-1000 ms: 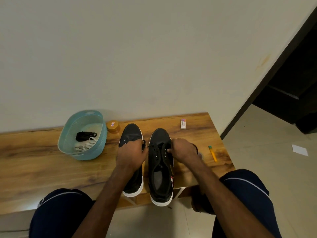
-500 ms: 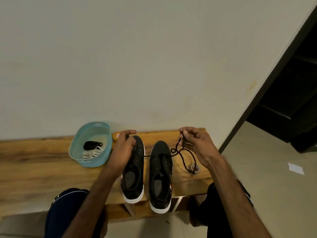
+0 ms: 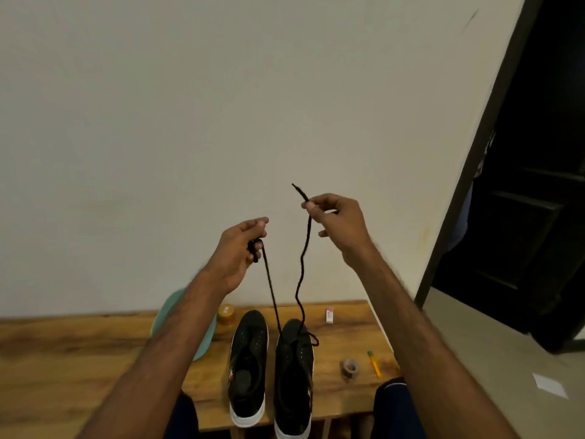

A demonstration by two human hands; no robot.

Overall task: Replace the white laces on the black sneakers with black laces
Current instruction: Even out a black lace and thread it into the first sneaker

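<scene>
Left hand (image 3: 240,248) and right hand (image 3: 340,224) each pinch a black lace (image 3: 300,277) end; both strands drop to the sneaker (image 3: 294,375) below.

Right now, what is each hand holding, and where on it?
The black lace: right hand pinches it just below one tip, left hand grips the other end.

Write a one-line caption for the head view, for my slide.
A black lace, threaded through the right sneaker, held up by the left hand and right hand.
</scene>
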